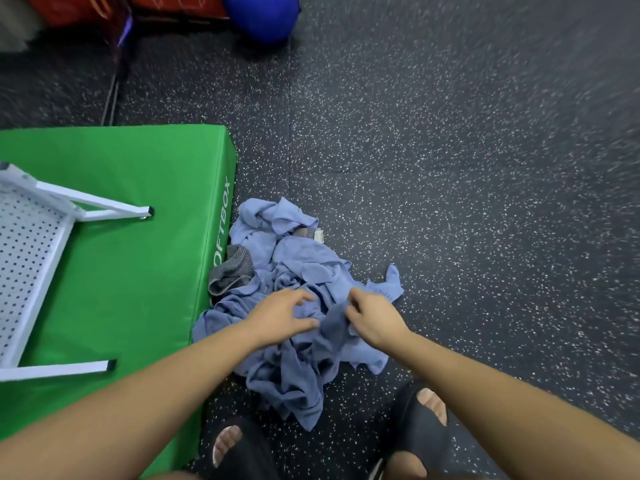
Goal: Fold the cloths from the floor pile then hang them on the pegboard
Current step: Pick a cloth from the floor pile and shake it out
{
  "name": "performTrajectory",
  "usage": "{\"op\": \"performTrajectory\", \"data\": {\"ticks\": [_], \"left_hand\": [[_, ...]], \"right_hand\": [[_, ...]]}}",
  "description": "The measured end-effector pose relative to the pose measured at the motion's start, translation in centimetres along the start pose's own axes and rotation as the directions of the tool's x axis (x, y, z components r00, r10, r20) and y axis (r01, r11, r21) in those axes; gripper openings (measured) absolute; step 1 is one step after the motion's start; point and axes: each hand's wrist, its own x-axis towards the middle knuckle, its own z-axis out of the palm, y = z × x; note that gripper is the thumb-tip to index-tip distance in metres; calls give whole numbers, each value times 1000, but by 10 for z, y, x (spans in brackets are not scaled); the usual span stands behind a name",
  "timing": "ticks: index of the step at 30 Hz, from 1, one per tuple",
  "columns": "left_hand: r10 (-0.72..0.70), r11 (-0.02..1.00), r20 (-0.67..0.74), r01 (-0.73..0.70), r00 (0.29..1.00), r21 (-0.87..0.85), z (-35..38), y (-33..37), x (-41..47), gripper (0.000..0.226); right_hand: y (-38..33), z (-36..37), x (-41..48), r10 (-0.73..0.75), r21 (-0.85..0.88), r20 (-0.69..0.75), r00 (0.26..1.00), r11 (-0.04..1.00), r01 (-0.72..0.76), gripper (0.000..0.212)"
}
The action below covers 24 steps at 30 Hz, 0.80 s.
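Observation:
A pile of light blue cloths (294, 271) lies crumpled on the dark speckled floor, beside a green soft box. A grey striped cloth (232, 268) pokes out at the pile's left edge. My left hand (282, 315) hovers over the middle of the pile with fingers spread and loosely curled, holding nothing. My right hand (372, 318) pinches a darker fold of blue cloth (334, 323) between thumb and fingers and lifts it slightly. The white pegboard (24, 254) stands on the green box at the left, only partly in view.
The green soft box (138, 271) fills the left side, bearing the pegboard's white feet (114, 211). A blue ball (263, 15) and red boxes sit at the far top. My feet in black sandals (419, 431) stand just below the pile.

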Motion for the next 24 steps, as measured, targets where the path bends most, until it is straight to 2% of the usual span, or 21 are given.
{"op": "performTrajectory", "data": {"ticks": [3, 6, 8, 11, 14, 17, 19, 21, 24], "left_hand": [[46, 995, 1, -46, 999, -85, -29, 38, -18, 67], [86, 988, -41, -91, 995, -124, -55, 73, -40, 48], [112, 983, -106, -126, 988, -135, -71, 96, -57, 46], [123, 973, -279, -171, 952, -157, -93, 127, -84, 43], [130, 944, -443, -247, 887, -218, -119, 154, -106, 16], [138, 872, -548, -364, 825, -328, -145, 178, -127, 20], [139, 818, -609, -437, 781, -375, -160, 197, -141, 14], [105, 775, -685, -491, 721, -398, -173, 212, -153, 8], [62, 757, -767, -531, 639, -381, -187, 229, -166, 13]], "right_hand": [[-32, -34, -18, -31, 66, -37, 999, 997, 34, 20], [-69, -74, -38, -82, 100, -105, 991, 991, 93, 18], [-92, -100, -52, -108, 120, -166, 980, 984, 129, 18], [-123, -137, -76, -137, 148, -244, 960, 973, 176, 18], [-154, -179, -98, -143, 190, -318, 937, 959, 211, 19], [-183, -221, -117, -108, 255, -419, 901, 939, 232, 17], [-197, -246, -130, -61, 310, -487, 871, 921, 237, 18], [-206, -263, -138, -4, 385, -539, 842, 889, 250, 18], [-218, -274, -147, 72, 498, -590, 804, 817, 292, 18]]}}
